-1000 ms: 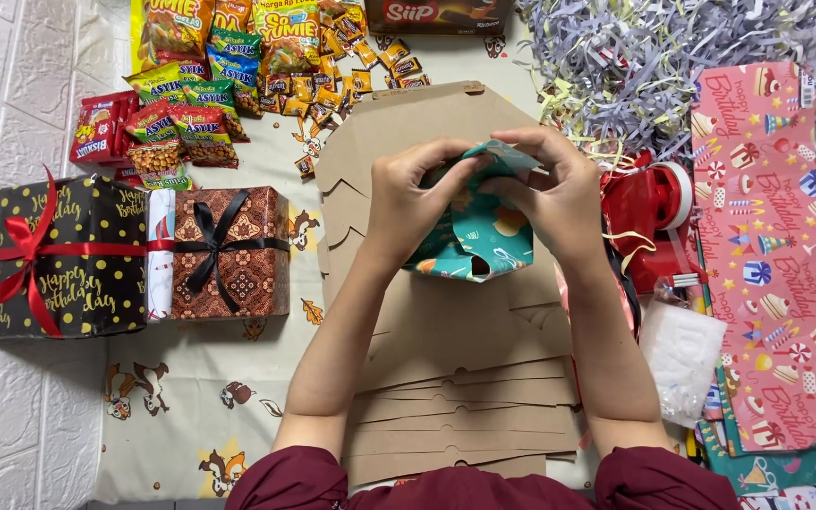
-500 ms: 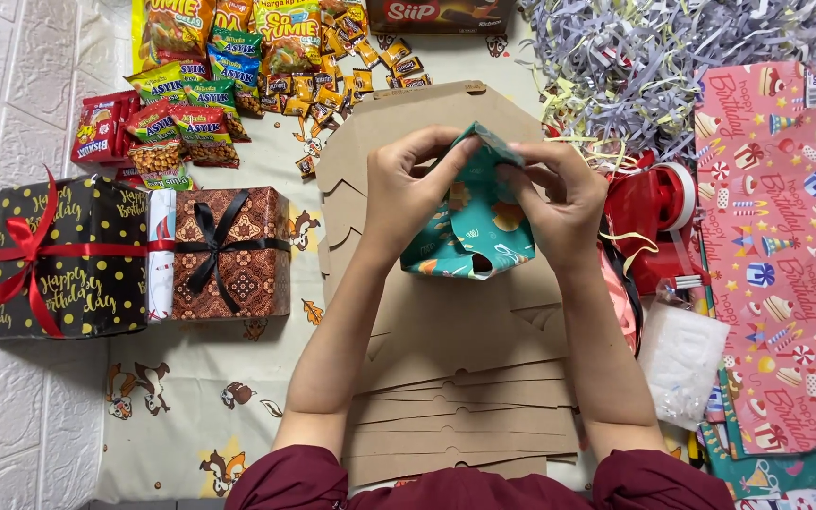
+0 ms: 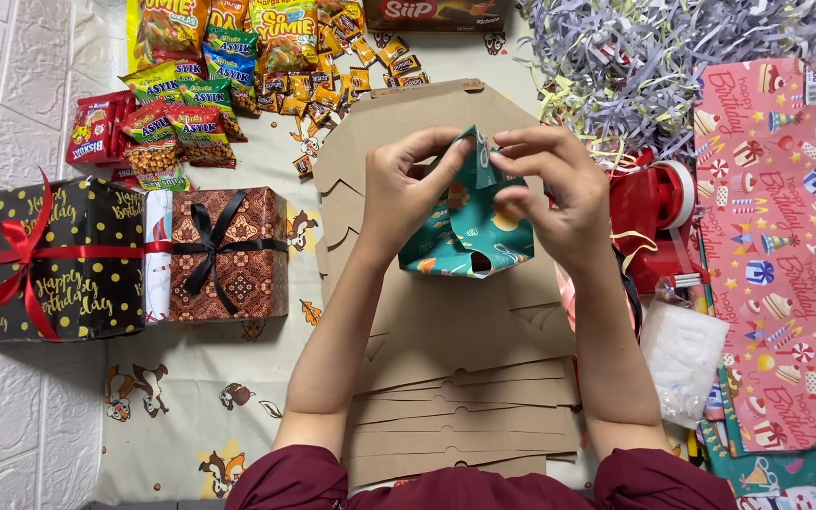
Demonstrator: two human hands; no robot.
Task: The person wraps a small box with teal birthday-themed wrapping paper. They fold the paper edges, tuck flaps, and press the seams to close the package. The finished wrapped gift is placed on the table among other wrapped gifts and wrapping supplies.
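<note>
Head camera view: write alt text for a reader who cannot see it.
Both hands, left hand and right hand, fold teal patterned wrapping paper above a stack of flat brown cardboard. Two ribboned gift boxes sit left, a red tape dispenser right.

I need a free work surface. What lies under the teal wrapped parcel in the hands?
Under the teal parcel lies a stack of flat brown cardboard sheets on a printed cloth. Whatever the parcel itself covers stays hidden.
</note>
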